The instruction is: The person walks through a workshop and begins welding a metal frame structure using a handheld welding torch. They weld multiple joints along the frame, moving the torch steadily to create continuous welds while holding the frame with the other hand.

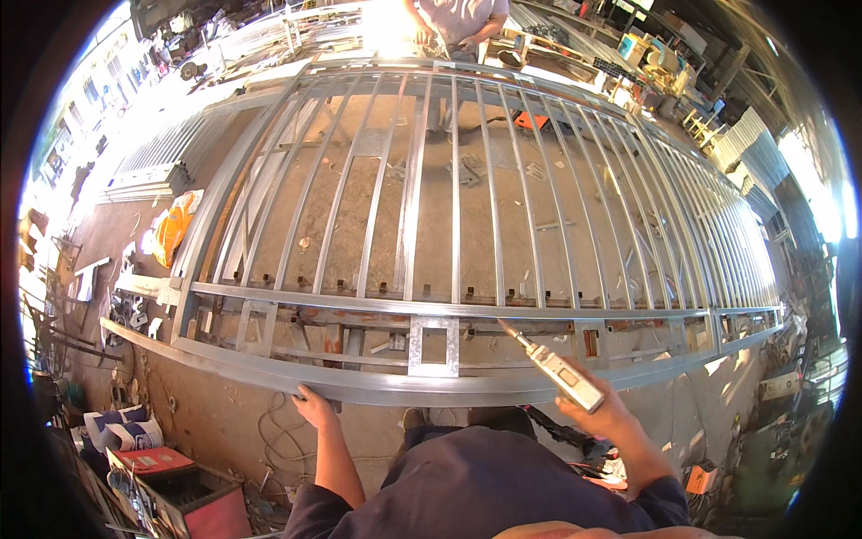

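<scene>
Before me lies a large welded metal frame [377, 387] with many parallel square-tube bars [456, 202]. My left hand [315, 406] is at the frame's near rail, left of my body; a small dark object shows beside it, and its grip is partly hidden. My right hand [596, 411] is closed around a boxy hand-held tool [564, 377] with a narrow pointed tip, whose exact kind I cannot tell. The tip points up and left, over the near part of the frame, close to the long cross rail [431, 308]. A rectangular metal plate with a cutout [434, 370] sits between the two near rails.
Another person [465, 27] stands at the frame's far side beside a bright glare. A red metal box [215, 512] stands at lower left, near a cable [273, 431] on the floor. Metal tubes [151, 155] are stacked at left. An orange bag [174, 229] lies beyond the frame's left edge.
</scene>
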`<state>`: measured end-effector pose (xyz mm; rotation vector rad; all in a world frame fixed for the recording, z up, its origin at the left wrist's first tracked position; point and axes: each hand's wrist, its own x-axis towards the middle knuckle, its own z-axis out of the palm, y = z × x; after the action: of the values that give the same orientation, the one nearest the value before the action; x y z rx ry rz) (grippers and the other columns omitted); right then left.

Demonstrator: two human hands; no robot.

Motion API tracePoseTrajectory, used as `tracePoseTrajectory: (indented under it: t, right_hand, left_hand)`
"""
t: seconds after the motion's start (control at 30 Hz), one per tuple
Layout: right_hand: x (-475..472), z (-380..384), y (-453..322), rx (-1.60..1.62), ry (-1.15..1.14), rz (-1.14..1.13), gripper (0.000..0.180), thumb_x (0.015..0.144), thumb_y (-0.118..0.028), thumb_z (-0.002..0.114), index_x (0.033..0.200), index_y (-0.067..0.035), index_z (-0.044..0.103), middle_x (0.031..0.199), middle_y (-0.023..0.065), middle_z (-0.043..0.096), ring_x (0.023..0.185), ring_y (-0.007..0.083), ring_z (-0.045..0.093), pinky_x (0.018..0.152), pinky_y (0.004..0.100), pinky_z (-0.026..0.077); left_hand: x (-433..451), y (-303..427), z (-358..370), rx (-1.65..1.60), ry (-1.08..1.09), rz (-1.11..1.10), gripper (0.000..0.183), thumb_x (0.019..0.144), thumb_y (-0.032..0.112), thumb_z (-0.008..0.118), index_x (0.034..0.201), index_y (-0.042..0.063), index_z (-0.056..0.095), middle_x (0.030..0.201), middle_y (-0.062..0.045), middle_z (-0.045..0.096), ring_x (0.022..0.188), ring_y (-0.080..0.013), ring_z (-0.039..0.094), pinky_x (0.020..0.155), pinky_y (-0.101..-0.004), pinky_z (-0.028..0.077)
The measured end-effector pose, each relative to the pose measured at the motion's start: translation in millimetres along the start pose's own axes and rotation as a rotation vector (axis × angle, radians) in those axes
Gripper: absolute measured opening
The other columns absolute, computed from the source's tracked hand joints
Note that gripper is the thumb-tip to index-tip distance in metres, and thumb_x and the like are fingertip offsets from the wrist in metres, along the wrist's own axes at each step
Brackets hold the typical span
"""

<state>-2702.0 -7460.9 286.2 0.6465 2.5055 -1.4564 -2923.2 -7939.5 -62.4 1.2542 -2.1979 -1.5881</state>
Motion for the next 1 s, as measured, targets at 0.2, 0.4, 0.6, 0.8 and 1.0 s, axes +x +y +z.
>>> tracePoseTrajectory:
  t: [0.2, 0.4, 0.6, 0.8, 1.0]
  right_hand:
    - [2.3, -57.3, -25.0, 0.063, -0.033, 0.021, 0.071, 0.092, -0.013, 0.079, 0.157, -0.011, 0.049, 0.113, 0.0036, 0.074, 0.102, 0.0074, 0.060, 0.097, 0.0286, 0.050]
    - [33.7, -110.5, -33.1, 0.054, -0.152, -0.084, 0.074, 0.093, -0.017, 0.078, 0.160, -0.013, 0.046, 0.126, 0.0054, 0.073, 0.108, 0.0073, 0.061, 0.101, 0.0286, 0.048]
    - [90.3, -130.5, -30.9, -0.017, -0.335, -0.117, 0.074, 0.095, -0.024, 0.076, 0.162, -0.018, 0.044, 0.118, 0.0042, 0.073, 0.099, 0.0095, 0.062, 0.094, 0.0287, 0.051]
    - [142.2, -120.4, -44.5, 0.129, -0.603, 0.124, 0.072, 0.096, -0.025, 0.075, 0.161, -0.013, 0.045, 0.113, 0.0035, 0.073, 0.086, 0.0100, 0.062, 0.082, 0.0293, 0.054]
    - [182.6, -91.6, -23.2, 0.305, -0.794, -0.087, 0.073, 0.096, -0.020, 0.075, 0.160, -0.005, 0.042, 0.144, 0.0122, 0.064, 0.127, 0.0161, 0.059, 0.113, 0.0353, 0.044]
  left_hand:
    - [-50.6, 27.9, 39.5, 0.159, 0.178, -0.006, 0.079, 0.107, 0.056, 0.047, 0.157, -0.005, 0.040, 0.156, -0.030, 0.047, 0.142, -0.0437, 0.048, 0.116, -0.0537, 0.042]
    - [-58.6, 25.1, 65.7, 0.088, 0.338, 0.025, 0.072, 0.110, 0.050, 0.043, 0.152, -0.008, 0.046, 0.149, -0.032, 0.055, 0.135, -0.0486, 0.053, 0.113, -0.0563, 0.042]
    - [-45.1, 19.5, 54.1, 0.187, 0.308, -0.058, 0.070, 0.110, 0.050, 0.043, 0.147, -0.010, 0.051, 0.138, -0.034, 0.062, 0.126, -0.0495, 0.059, 0.106, -0.0592, 0.048]
    - [-47.3, 15.7, 57.4, 0.017, 0.355, -0.119, 0.074, 0.109, 0.053, 0.043, 0.149, -0.010, 0.049, 0.140, -0.033, 0.061, 0.126, -0.0484, 0.060, 0.106, -0.0560, 0.050]
    - [-35.2, 6.0, 57.3, 0.008, 0.385, -0.145, 0.068, 0.109, 0.052, 0.047, 0.149, -0.003, 0.053, 0.139, -0.026, 0.064, 0.120, -0.0423, 0.066, 0.102, -0.0518, 0.054]
